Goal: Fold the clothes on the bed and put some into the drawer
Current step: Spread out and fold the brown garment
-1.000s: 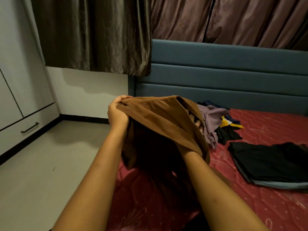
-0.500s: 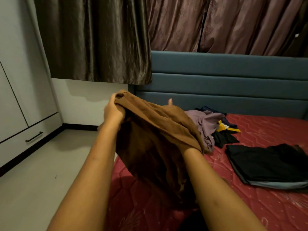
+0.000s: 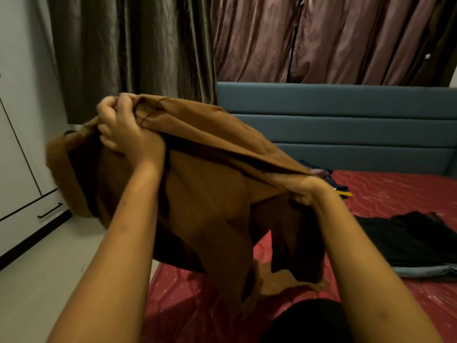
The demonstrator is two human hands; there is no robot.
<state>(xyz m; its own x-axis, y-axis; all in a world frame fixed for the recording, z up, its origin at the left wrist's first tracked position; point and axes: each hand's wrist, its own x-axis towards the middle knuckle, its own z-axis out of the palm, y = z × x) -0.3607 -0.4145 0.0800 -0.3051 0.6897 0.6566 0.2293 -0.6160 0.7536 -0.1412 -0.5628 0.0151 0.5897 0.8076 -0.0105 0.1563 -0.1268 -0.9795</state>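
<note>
**Brown garment**: held up over near corner of bed, stretched betw. both hands. Its lower part hangs bunched, and the lowest folds appear to touch the bed.

**Left hand**: fingers curled tight on upper edge, out over floor.

**Right hand**: fingers clamped on opposite edge, partly under cloth.

**Risks:**
- (a) Grip is on bunched cloth, not clear corners, so the fold prob. comes out skewed.
- (b) Left part overhangs the bed edge. If released, it likely slides to the floor.
- (c) A wide shake may disturb the black stack lying near, to the right.

**Counts:**
- Garment in hand ×1.
- Folded black stack ×1, over a grey-blue layer; no. of pieces unclear.
- Unfolded heap by headboard ×1, mostly hidden.
- Drawer w/ handle ×1, closed.
- Hands ×2.
</note>
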